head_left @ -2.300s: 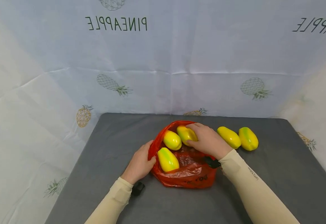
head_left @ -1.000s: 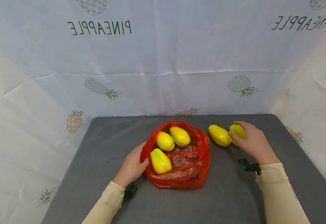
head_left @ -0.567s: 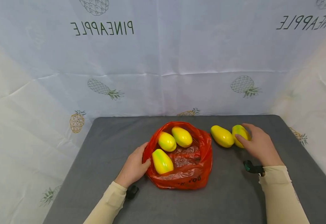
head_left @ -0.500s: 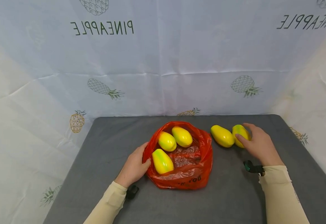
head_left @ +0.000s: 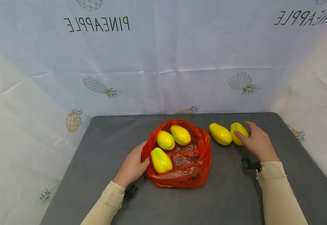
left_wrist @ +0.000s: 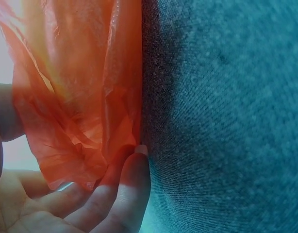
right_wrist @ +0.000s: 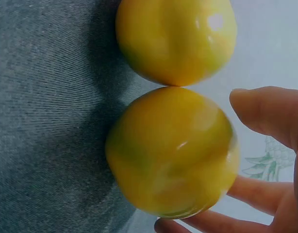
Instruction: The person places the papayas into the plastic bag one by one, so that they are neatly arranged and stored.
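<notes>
A red plastic bag (head_left: 191, 171) lies with its mouth spread, and three yellow-green fruits (head_left: 161, 160) rest inside. My left hand (head_left: 131, 165) holds the bag's left edge; in the left wrist view the fingers (left_wrist: 134, 187) and thumb lie on either side of the red plastic (left_wrist: 81, 97). To the right of the bag, two more fruits sit side by side, the left one (head_left: 220, 134) against the right one (head_left: 238, 133). My right hand (head_left: 259, 142) is around the right fruit, thumb apart from it in the right wrist view, where fingers reach behind that fruit (right_wrist: 173, 155).
The grey table (head_left: 110, 134) runs back to a white cloth (head_left: 163, 56) printed with pineapples and mirrored lettering. A black wrist device (head_left: 130, 191) shows under the left wrist, and another (head_left: 250, 164) by the right wrist.
My right hand has left the fruit inside the bag and moved right to the outer loose fruit. Lately its fingers have spread slightly. My left hand stays on the bag while the head view shifts.
</notes>
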{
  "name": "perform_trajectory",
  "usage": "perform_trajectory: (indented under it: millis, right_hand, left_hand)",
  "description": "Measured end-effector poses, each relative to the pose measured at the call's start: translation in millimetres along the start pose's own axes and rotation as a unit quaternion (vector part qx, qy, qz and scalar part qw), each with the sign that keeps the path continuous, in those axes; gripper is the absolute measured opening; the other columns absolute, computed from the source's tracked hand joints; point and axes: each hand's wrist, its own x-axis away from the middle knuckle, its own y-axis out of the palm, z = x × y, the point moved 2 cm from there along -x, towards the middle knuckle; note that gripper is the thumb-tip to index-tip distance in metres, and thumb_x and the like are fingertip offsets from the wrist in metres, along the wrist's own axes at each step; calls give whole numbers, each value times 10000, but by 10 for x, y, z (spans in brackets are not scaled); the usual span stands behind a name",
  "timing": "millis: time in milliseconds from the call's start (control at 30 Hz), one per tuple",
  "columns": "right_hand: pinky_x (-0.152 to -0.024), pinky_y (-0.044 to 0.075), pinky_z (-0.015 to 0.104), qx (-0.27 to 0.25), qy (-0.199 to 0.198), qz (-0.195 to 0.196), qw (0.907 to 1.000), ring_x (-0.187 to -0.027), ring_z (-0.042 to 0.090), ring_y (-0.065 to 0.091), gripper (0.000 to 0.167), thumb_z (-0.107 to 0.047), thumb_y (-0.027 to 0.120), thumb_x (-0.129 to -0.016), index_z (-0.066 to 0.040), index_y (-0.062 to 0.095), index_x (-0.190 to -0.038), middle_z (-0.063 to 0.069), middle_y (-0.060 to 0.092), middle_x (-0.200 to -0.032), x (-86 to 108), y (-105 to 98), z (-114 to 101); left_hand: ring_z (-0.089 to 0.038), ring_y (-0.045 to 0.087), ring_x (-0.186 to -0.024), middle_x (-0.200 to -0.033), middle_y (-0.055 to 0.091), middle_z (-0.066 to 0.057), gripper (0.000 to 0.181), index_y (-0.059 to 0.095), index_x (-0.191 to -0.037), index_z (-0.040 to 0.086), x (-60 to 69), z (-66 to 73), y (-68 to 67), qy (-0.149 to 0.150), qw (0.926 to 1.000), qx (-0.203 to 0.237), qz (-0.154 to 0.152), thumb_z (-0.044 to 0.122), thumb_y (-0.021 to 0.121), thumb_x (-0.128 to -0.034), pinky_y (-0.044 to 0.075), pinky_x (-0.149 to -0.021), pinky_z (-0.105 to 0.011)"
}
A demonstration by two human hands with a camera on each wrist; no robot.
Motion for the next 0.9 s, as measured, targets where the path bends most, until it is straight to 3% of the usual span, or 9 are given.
perform_trajectory:
  millis: [533, 900]
  right_hand:
    - [-1035, 468, 769, 22, 176, -132, 9998, -1334, 625, 495, 978, -668, 499, -1061, 84, 288, -1650, 437, 410, -1584, -18, 65, 50]
    - [-977, 517, 713, -12, 189, -237, 9995, -1281, 595, 547, 954, -651, 485, -1071, 86, 292, -1645, 440, 441, -1554, -11, 82, 24]
  left_hand:
    - [-307, 638, -1311, -1562, 596, -119, 708, 449, -1634, 94, -8, -21, 1, -91, 9999, 94, 15, 178, 714, -983, 552, -1139, -549]
    - [-309, 647, -1307, -1545, 613, -140, 673, 452, -1634, 83, -11, -18, 14, 150, 9998, 27, 117, 130, 676, -1000, 560, -1116, -550]
